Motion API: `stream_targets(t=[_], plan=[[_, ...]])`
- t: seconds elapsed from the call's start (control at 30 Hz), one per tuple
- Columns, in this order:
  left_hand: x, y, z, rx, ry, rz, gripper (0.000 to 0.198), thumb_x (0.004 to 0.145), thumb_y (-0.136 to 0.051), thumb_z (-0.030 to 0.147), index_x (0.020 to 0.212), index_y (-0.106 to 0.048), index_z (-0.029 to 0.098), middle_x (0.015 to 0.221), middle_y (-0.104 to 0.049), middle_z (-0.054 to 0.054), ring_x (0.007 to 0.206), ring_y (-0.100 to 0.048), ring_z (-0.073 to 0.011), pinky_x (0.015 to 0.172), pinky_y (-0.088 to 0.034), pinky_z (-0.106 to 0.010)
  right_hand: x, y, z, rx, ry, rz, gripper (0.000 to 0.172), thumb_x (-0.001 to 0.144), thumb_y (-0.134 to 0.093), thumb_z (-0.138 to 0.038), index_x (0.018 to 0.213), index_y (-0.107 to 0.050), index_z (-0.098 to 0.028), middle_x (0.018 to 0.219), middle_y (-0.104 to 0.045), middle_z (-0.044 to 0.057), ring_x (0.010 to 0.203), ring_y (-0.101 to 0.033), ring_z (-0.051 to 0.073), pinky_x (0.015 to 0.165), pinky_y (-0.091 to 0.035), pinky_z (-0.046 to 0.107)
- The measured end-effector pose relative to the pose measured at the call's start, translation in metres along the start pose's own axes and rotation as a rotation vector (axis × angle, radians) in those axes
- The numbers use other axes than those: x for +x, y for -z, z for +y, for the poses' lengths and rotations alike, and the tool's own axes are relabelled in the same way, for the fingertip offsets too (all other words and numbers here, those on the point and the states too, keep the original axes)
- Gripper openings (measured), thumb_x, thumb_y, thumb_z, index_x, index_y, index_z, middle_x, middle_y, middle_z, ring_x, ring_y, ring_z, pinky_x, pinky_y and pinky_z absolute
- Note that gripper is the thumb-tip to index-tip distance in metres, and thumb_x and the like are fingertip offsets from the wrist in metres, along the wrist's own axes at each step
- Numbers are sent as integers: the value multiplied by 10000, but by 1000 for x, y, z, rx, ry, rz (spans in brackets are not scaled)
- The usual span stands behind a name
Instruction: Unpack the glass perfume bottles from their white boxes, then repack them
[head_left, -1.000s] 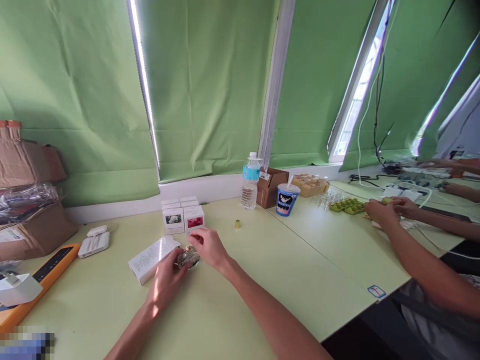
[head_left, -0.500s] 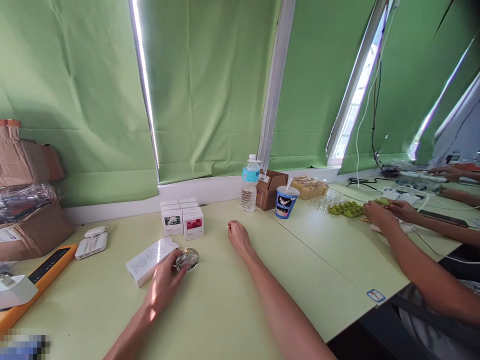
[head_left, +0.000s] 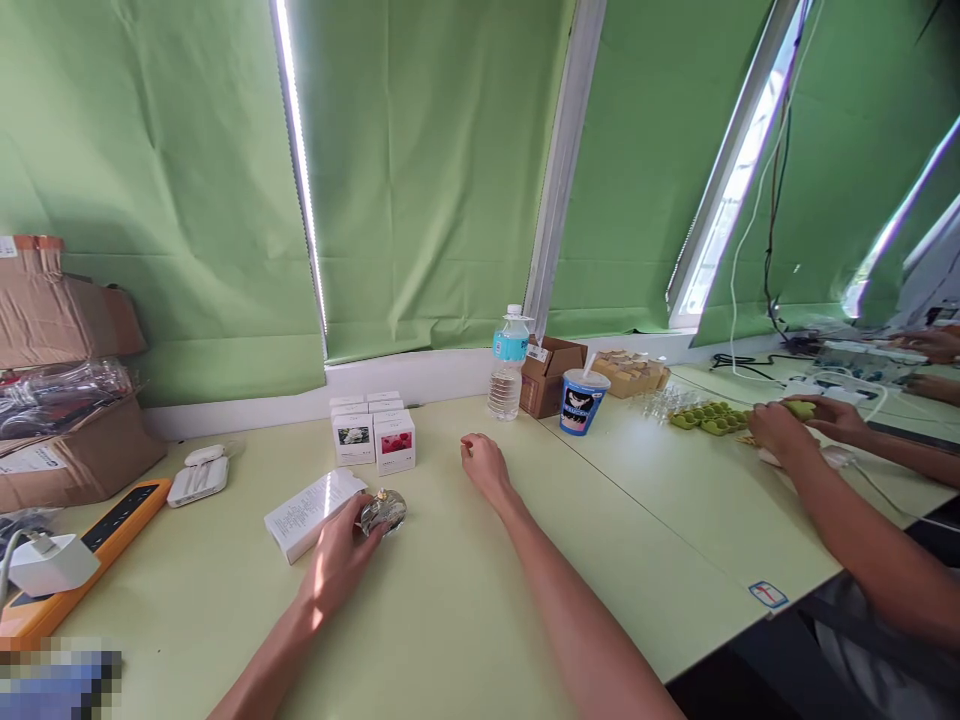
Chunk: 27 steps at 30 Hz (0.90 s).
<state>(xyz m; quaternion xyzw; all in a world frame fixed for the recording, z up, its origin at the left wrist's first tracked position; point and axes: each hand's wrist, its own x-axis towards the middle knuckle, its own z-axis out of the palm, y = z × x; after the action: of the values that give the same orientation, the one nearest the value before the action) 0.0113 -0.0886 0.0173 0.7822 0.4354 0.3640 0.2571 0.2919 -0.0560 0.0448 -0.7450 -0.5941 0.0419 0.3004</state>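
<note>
Head view: faces a long pale green table [head_left: 465,620] below green blinds. Shows cardboard boxes [head_left: 67,400] at far left and a co-worker's hands [head_left: 780,435] at right. Farther back, finds a water bottle [head_left: 508,365], a blue cup [head_left: 580,400] and stacked small white boxes [head_left: 373,430]. Cups the left hand [head_left: 337,560] on a round glass bottle [head_left: 383,512] near mid-table, fingers curled against it, beside a flat white carton [head_left: 311,512]. Rests the right hand [head_left: 484,463] rightward, apart from it, fingers curled into a loose fist.

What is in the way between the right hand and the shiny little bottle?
Nothing visible: only bare table lies between the right hand and the bottle, which the left hand holds.
</note>
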Motion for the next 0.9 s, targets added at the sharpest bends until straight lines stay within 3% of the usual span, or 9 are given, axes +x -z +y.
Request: stream_targets(t=[0.17,0.3,0.37,0.5,0.9], plan=[[1,-3,-7,49,-33,35,347,832,-533,365,1153,-548,233,1040,-678,-45,737,-636,-176,709,-529,-337,-22,19,-35,141,191,-190,269,890,-520,-317,1062,-689,-197,995,-710,51,871,-636,173,756,-456,248],[1,-2,-8,23,-64,19,358,850,-517,356,1189,-541,245,1125,-651,-57,766,-652,-174,733,-545,-339,-53,19,-71,257,332,-339,495,799,-622,-518,1216,-609,-251,1105,-673,25,736,-621,140,635,-472,233],[1,-1,-6,3,-56,3,363,855,-514,366,1197,-540,246,1121,-658,-58,841,-667,-195,769,-549,-350,-66,14,-86,274,404,-324,518,780,-641,-525,1220,-600,-255,1181,-636,38,830,-623,167,704,-475,255],[1,0,-2,-51,-4,-30,403,851,-525,396,1225,-508,249,1098,-677,-47,906,-678,-215,832,-548,-380,-77,1,-100,200,442,-247,390,795,-651,-443,1140,-629,-261,1126,-638,51,997,-606,229,821,-455,312],[-1,-5,-3,-146,-9,-12,434,817,-578,415,1210,-504,248,1138,-670,-53,987,-674,-218,880,-555,-383,-68,-14,-94,175,280,-168,324,765,-686,-380,1045,-642,-222,1080,-639,57,945,-614,205,787,-444,289]])
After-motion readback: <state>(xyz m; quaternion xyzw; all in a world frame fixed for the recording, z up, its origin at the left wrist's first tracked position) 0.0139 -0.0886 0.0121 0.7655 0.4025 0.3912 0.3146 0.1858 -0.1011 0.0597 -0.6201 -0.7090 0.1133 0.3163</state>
